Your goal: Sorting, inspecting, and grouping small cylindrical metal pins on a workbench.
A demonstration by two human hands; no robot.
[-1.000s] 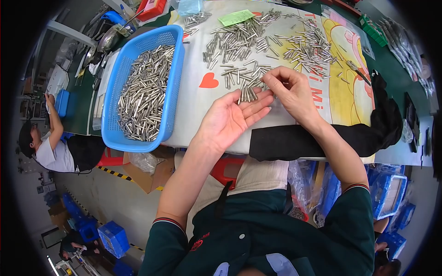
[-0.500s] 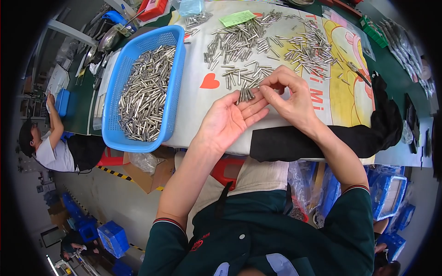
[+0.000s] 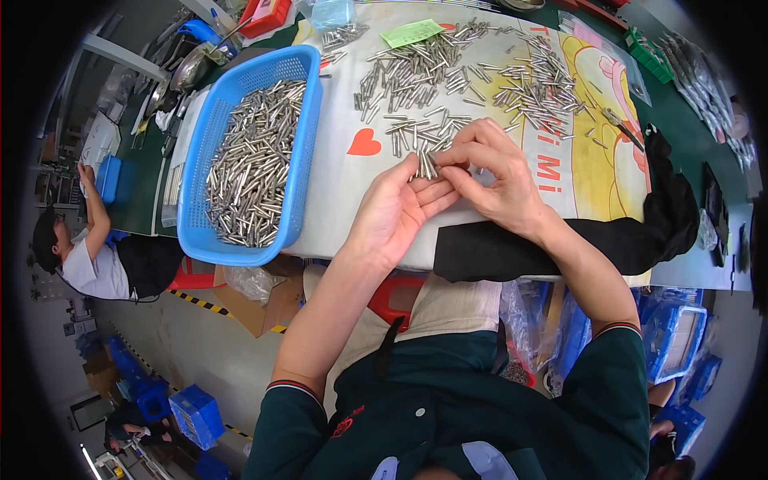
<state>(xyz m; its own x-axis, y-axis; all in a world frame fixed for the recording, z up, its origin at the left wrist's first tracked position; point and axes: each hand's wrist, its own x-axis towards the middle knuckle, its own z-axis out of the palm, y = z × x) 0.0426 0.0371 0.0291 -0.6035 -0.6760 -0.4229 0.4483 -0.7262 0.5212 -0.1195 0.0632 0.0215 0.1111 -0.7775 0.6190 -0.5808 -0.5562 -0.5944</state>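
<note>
My left hand (image 3: 398, 210) lies palm up at the table's near edge, with a small bunch of short metal pins (image 3: 426, 163) resting upright on its fingertips. Over those fingers sits my right hand (image 3: 490, 174), its fingers pinched on the same bunch of pins. Loose metal pins (image 3: 448, 76) lie scattered over a white printed sheet (image 3: 352, 200) beyond both hands. To the left stands a blue plastic basket (image 3: 298, 164) heaped with more pins (image 3: 250, 172).
A black cloth (image 3: 640, 232) drapes over the table's near edge on the right. A green paper slip (image 3: 411, 33) lies at the far side. A seated person (image 3: 84, 264) works at the left. Blue crates (image 3: 192, 412) stand on the floor.
My right hand has slid left and closed down over my left fingertips, gathering the pins into a tighter bunch. My left hand has stayed in place.
</note>
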